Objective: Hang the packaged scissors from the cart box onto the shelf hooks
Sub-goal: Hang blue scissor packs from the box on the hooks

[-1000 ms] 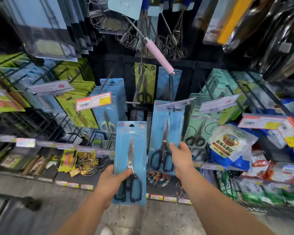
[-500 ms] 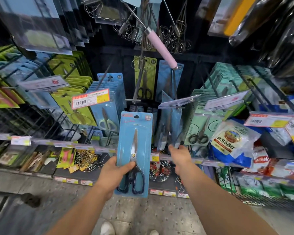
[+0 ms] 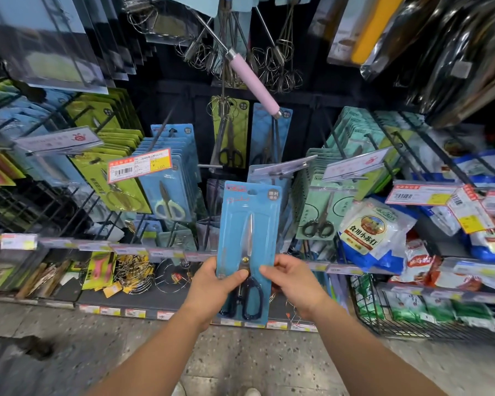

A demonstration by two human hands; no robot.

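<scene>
STEP: hanging | ITEM: blue card blister pack of black-handled scissors [image 3: 247, 247], upright before the shelf hook [image 3: 280, 174] | GRIP: left hand [image 3: 212, 284] and right hand [image 3: 293, 278] are pinching its lower edges | NEXT: threading its hang-hole onto the hook.

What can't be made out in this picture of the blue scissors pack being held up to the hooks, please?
Head view:
- Hook behind the blue scissors pack: covered by the card.
- Fingers of the left hand and right hand: behind the pack; only the thumbs show.
- Cart box: outside the frame.
- Orange price tag: small print too small to read.
</scene>
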